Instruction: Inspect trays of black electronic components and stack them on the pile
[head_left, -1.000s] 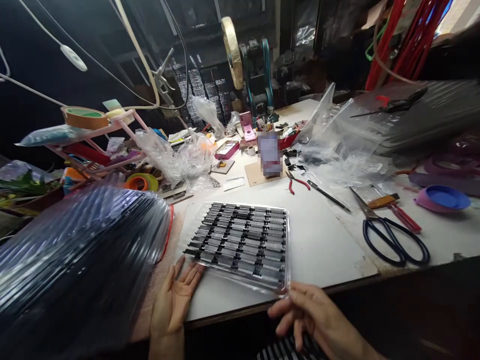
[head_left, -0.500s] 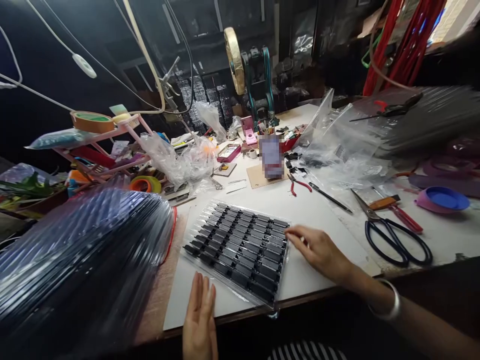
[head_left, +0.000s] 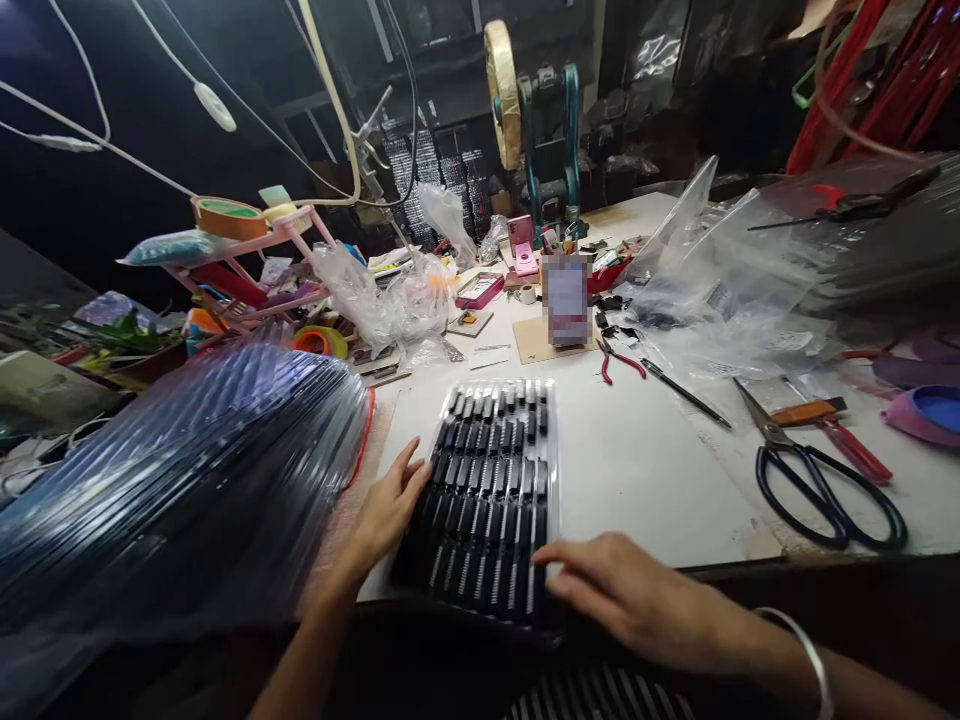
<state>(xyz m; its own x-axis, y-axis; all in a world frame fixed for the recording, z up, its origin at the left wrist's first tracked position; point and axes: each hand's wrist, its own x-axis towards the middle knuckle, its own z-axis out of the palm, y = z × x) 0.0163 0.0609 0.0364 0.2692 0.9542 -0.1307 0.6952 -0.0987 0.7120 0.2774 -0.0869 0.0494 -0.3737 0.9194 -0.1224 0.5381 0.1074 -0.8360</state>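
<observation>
A clear plastic tray (head_left: 553, 450) carries rows of small black comb-toothed parts (head_left: 484, 520). Its near end reaches past the front edge of the white work board (head_left: 630, 460). My left hand (head_left: 386, 510) lies along the tray's left side, fingers stretched out and fingertips touching the rim. At the lower right side, my right hand (head_left: 622, 595) has its index finger and thumb closed on the tray edge. The undersides of the fingers are hidden.
Large scissors (head_left: 817, 490), a red-handled tool (head_left: 855, 445), a black pen (head_left: 686, 393) and red pliers (head_left: 619, 362) lie right. Glossy plastic-wrapped strips (head_left: 225, 480) fill the left. Clear bags (head_left: 735, 270) and a pink rack (head_left: 255, 245) stand behind.
The tray has turned and now points away from me, nearer the front edge. My left hand has moved up to its left side; my right hand has come down and nearer.
</observation>
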